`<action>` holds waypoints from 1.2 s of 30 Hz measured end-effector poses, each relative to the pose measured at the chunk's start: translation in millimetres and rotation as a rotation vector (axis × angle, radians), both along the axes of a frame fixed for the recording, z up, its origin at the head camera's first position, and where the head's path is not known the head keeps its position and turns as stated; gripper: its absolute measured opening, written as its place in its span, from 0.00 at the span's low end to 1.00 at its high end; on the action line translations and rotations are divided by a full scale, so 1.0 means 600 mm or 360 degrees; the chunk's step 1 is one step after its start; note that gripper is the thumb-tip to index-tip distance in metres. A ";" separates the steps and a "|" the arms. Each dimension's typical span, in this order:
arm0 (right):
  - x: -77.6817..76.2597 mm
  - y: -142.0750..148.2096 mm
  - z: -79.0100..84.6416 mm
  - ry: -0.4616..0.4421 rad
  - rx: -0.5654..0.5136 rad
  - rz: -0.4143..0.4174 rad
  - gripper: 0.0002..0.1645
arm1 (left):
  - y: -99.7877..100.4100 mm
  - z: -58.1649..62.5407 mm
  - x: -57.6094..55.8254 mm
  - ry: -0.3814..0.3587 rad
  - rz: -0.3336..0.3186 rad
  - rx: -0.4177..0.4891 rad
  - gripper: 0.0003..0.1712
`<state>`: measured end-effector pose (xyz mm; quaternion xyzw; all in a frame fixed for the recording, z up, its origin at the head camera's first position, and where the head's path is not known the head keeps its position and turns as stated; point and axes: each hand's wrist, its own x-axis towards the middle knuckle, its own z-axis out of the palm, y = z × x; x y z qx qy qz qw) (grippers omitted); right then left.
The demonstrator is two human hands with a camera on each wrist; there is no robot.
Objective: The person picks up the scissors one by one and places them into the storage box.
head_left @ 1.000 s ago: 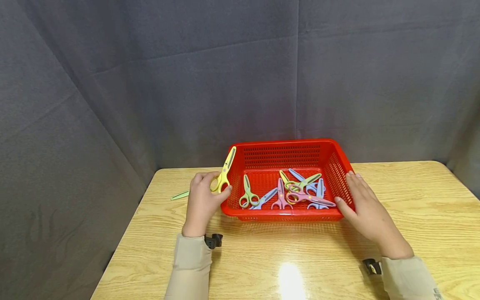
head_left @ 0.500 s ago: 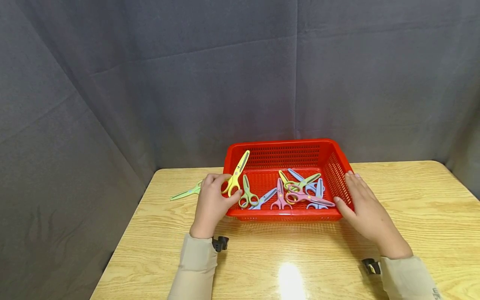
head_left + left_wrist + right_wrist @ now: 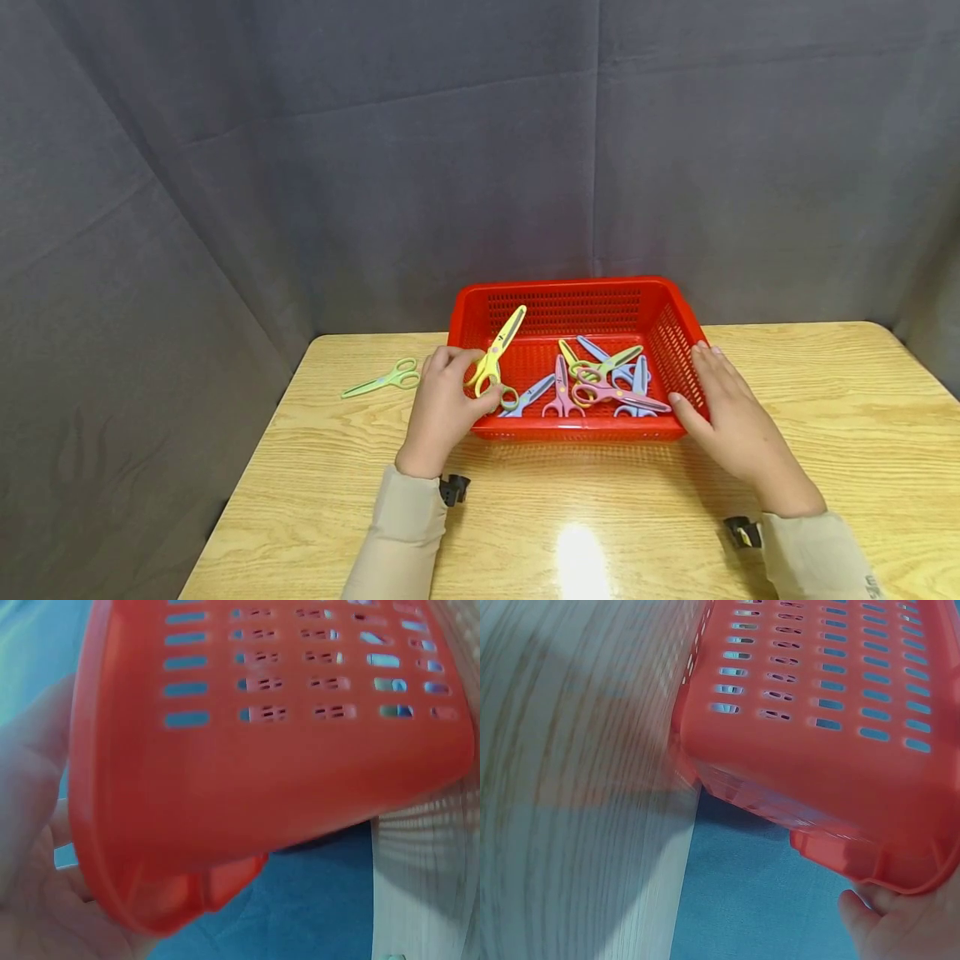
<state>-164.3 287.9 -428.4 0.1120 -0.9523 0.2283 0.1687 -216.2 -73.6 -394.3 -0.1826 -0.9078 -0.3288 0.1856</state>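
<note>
My left hand [image 3: 450, 404] pinches a pair of yellow scissors [image 3: 506, 333] by its handle loops, over the left end of a red plastic basket [image 3: 577, 429]. The blades point up and toward the back. Below it, green scissors [image 3: 511, 398] in the basket are mostly hidden. My right hand [image 3: 738, 429] rests along the basket's right rim, fingers straight outside and thumb near the front corner. Blue scissors [image 3: 534, 392], pink scissors [image 3: 561, 387] and several others lie inside, heaped toward the right. The left wrist view shows the slotted basket wall [image 3: 225, 765]; the yellow scissors are hidden there.
Another pair of light green scissors [image 3: 381, 382] lies on the wooden table [image 3: 300, 483], left of the basket. A grey cloth [image 3: 450, 167] hangs behind the table and along its left side.
My left hand has moved right with the yellow scissors, from the basket's left rim to over its inside. The green scissors on the table have come into full view. My right hand has stayed put.
</note>
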 end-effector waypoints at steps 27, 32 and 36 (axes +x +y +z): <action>0.004 0.002 0.004 0.0004 -0.0021 -0.0010 0.45 | 0.051 -0.002 -0.028 -0.0186 -0.0043 -0.0321 0.25; 0.004 0.002 0.002 -0.0002 -0.0019 -0.0007 0.46 | 0.058 -0.003 -0.038 -0.0232 -0.0005 -0.0418 0.23; 0.003 0.000 0.002 0.0002 -0.0017 0.0003 0.45 | 0.061 -0.005 -0.044 -0.0251 0.0003 -0.0499 0.22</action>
